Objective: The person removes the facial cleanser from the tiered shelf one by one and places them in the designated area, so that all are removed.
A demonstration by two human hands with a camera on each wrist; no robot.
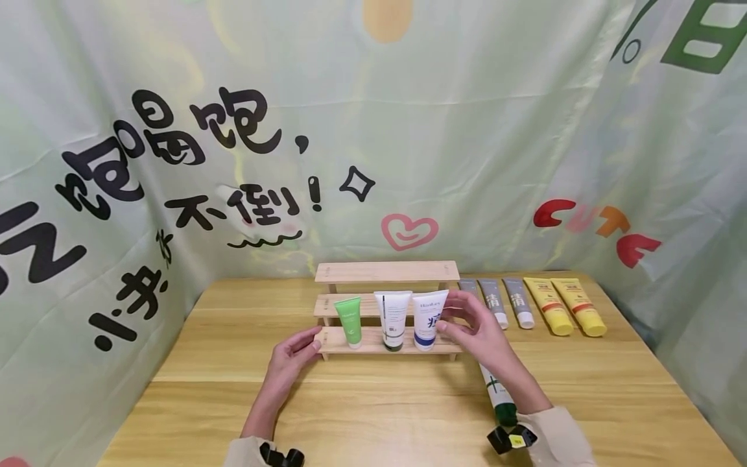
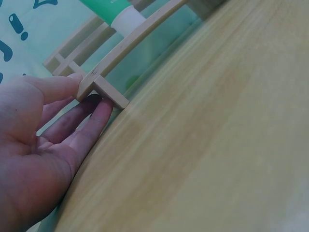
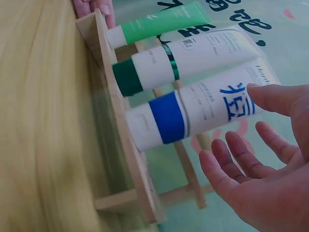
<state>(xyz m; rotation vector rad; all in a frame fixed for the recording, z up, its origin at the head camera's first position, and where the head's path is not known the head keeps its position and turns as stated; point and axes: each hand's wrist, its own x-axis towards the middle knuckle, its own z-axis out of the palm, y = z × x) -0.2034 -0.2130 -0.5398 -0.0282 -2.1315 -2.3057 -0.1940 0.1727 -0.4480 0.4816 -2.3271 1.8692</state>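
A three-tier wooden display rack [image 1: 373,349] stands on the table. My left hand [image 1: 292,355] grips the left end of its lowest tier, thumb above and fingers around the leg in the left wrist view. On that tier, caps down, stand a small green tube [image 1: 349,321], a white tube with a dark green cap [image 1: 393,318] and a white tube with a blue band [image 1: 428,321]. My right hand [image 1: 480,327] is at the right side of the blue-banded tube. Its thumb tip overlaps the tube's upper edge in the right wrist view, with the other fingers spread loosely apart from it [image 3: 256,183].
Right of the rack lie several grey tubes [image 1: 518,303] and two yellow tubes [image 1: 578,307]. Another white tube with a green cap [image 1: 503,402] lies under my right forearm. A printed curtain [image 1: 467,162] hangs behind and beside the wooden table [image 1: 379,408].
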